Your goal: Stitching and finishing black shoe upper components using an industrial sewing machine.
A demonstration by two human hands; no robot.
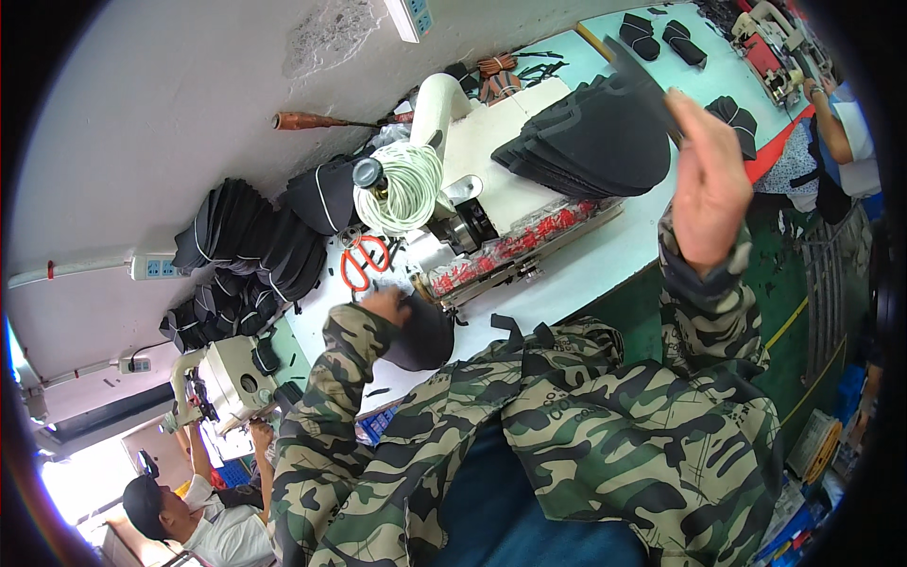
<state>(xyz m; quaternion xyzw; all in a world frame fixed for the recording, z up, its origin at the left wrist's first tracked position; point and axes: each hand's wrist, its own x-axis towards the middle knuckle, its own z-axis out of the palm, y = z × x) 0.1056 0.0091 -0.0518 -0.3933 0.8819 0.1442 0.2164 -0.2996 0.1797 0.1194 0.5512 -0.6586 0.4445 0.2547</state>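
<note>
Camouflage clothing (642,454) covers the forearms and lap. The hands are well apart. The left hand (385,307) is at the edge of a black piece (422,337), located at the near edge of the white surface (586,262), left of the machine (510,132). Its fingers are partly hidden; grip cannot be determined. The right hand (710,180) is raised at the machine's right end, fingers extended, beside a dark panel (650,93); whether it grips the panel cannot be determined. A stack (600,137) of black pieces rests on the machine, left of the right hand.

Orange-handled scissors (354,269) lie left of the machine. A coil (406,189) of pale cord is at the machine's left end. Tied black bundles (236,227) are piled farther left, near the wall (170,123). A co-worker (213,520) is at another machine at lower left; a second person (855,142) is at far right.
</note>
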